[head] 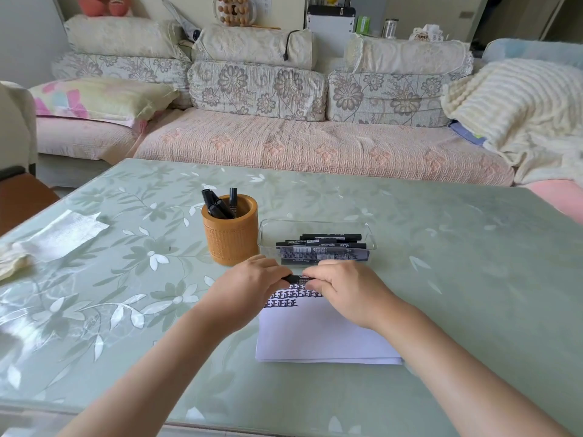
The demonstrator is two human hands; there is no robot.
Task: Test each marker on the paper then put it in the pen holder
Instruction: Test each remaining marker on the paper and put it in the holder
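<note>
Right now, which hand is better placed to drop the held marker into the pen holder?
Left, probably. The left hand grips the marker at the end nearest the pen holder, which stands just beyond its knuckles. The right hand holds the other end, nearer the clear tray, and would need to cross.

I'm looking at a home living room. A long sofa (315, 146) runs across the back, with a pink quilted seat cover and floral back cushions (257, 89) with bolster rolls on top. A bed pillow (104, 99) lies at its left end and a cream ribbed blanket (520, 105) is heaped at the right. Plush toys (104, 4) sit on the ledge behind, near a wooden bead frame (232, 9). The surface (441, 247) in front of me has a glossy green flower-print cover.
</note>
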